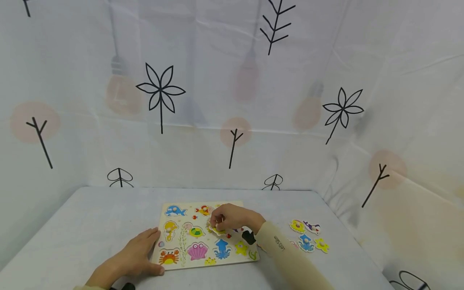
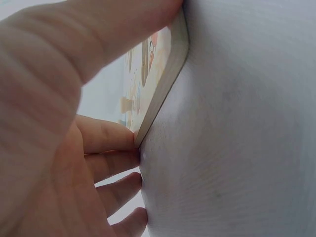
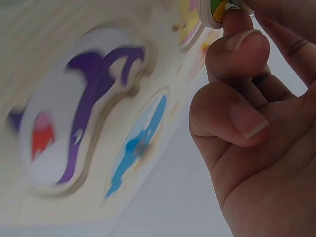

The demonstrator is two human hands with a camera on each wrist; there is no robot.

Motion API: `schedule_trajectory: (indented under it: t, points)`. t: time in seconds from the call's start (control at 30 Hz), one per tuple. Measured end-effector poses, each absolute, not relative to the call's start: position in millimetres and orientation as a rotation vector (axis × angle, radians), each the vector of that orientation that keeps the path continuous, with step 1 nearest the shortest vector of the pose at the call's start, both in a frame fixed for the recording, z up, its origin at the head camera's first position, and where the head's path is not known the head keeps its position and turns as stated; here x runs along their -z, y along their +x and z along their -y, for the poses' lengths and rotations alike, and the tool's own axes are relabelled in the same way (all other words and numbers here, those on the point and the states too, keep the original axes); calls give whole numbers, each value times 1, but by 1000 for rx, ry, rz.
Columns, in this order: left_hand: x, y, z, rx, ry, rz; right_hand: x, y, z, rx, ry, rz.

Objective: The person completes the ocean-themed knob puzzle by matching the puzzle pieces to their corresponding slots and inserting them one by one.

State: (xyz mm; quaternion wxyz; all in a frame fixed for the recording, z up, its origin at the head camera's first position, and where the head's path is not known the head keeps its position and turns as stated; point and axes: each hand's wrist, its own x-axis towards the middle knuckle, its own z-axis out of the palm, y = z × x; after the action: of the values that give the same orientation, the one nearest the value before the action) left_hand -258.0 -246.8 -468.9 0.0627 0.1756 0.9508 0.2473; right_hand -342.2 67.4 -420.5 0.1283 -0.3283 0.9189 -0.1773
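Observation:
A wooden sea-animal puzzle board (image 1: pixel 192 204) lies flat on the table. My left hand (image 1: pixel 135 253) rests at its left side, the fingers stretched along the edge and the thumb at the near corner; in the left wrist view the thumb (image 2: pixel 113 37) touches the board's edge. Over the middle of the board, my right hand (image 1: pixel 233 217) pinches a yellowish puzzle piece (image 1: pixel 218 231) between thumb and fingers. Only the rim of that piece (image 3: pixel 216 12) shows in the right wrist view, so its animal is hidden. A blue whale (image 1: pixel 175 210) is at the board's far left corner.
Right of the board lie several loose pieces: a yellow fish (image 1: pixel 297 226), a purple-and-white dolphin (image 1: pixel 312 228), a blue octopus (image 1: pixel 306 243) and a yellow starfish (image 1: pixel 321 245). My right forearm (image 1: pixel 286 253) partly covers another. A patterned white cloth (image 1: pixel 203 161) hangs behind the table.

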Motion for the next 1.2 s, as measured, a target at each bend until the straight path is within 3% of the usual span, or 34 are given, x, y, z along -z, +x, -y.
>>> schedule_trajectory:
  t: [0.57, 1.2]
  points:
    - [466, -259, 244, -741, 506, -2859, 428, -347, -21, 495, -1121, -2591]
    - [470, -260, 248, -768, 552, -2873, 431, -351, 0, 424, -1084, -2620]
